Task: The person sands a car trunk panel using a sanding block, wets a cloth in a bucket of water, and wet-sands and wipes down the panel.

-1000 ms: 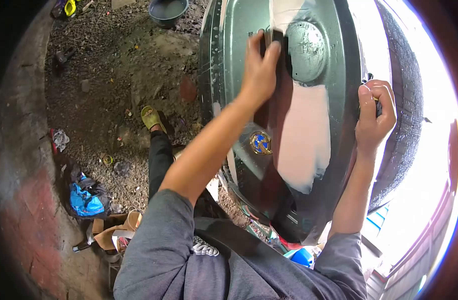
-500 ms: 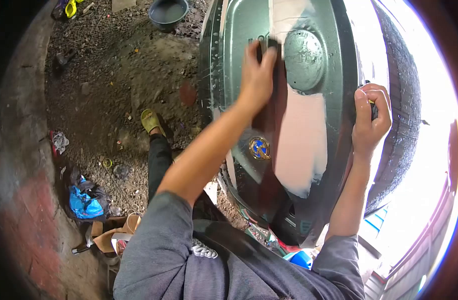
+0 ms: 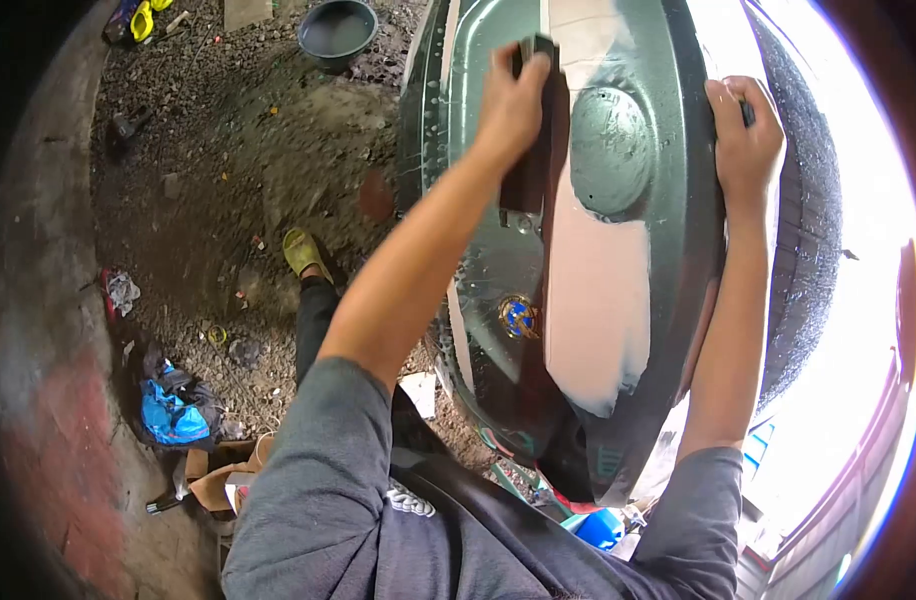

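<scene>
A wet, dark green vehicle panel (image 3: 678, 290) lies before me, with a long patch of pinkish filler (image 3: 598, 300), a raised round disc (image 3: 610, 150) and a blue and gold emblem (image 3: 518, 316). My left hand (image 3: 510, 110) is closed around a dark block (image 3: 540, 46), held against the upper part of the panel beside the filler. At the panel's right edge is my right hand (image 3: 748, 140), its fingers curled round a small dark object (image 3: 747, 112) that is mostly hidden, so its kind is unclear.
A grey basin of water (image 3: 338, 30) stands on the gravelly ground at the upper left. A foot in a yellow-green slipper (image 3: 303, 250) is left of the panel. Blue plastic (image 3: 173, 408) and a cardboard box (image 3: 218, 485) lie at the lower left.
My left hand has slid up the panel with the dark block. My right hand has also moved upward along the right edge, still closed.
</scene>
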Demonstrator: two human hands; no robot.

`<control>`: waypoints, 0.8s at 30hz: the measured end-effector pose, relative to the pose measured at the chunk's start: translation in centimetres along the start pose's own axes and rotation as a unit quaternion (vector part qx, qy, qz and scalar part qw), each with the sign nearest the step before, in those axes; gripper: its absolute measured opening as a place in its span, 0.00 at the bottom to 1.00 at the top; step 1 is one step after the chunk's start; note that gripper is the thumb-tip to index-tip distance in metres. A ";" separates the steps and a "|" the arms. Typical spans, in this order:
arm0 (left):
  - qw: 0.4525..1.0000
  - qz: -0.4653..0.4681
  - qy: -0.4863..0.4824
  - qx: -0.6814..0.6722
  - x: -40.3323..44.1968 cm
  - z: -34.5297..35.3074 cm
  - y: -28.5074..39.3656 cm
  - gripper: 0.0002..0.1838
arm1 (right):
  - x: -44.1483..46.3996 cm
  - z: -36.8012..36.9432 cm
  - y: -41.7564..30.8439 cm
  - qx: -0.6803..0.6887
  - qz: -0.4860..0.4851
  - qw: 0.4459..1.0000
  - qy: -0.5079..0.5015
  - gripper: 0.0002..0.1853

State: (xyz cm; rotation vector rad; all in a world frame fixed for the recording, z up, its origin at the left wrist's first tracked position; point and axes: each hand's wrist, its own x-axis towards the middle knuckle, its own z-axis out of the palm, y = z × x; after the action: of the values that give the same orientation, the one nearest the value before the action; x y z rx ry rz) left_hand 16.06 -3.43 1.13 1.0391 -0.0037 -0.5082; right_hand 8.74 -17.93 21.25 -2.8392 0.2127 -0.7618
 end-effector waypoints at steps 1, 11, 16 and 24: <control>1.000 0.015 0.002 -0.001 0.6 0.2 -0.3 0.30 | 1.0 0.5 0.2 -0.008 0.008 1.000 -0.004 0.12; 0.998 0.014 0.033 0.044 -9.7 -0.3 -2.5 0.34 | 5.1 2.4 1.4 -0.011 0.023 0.999 -0.024 0.11; 0.999 0.043 0.005 0.008 6.4 0.7 0.3 0.34 | 5.2 2.3 1.2 0.002 0.023 1.000 -0.021 0.10; 0.997 0.036 0.005 0.064 -8.3 -0.4 -2.6 0.35 | 5.0 2.1 0.6 0.017 0.019 0.999 -0.029 0.08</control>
State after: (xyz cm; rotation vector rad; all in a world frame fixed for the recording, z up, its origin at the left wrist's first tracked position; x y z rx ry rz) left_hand 7.77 -0.81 0.67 1.1620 -0.0651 -0.4423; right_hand 14.01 -19.10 21.77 -2.8121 0.2428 -0.6689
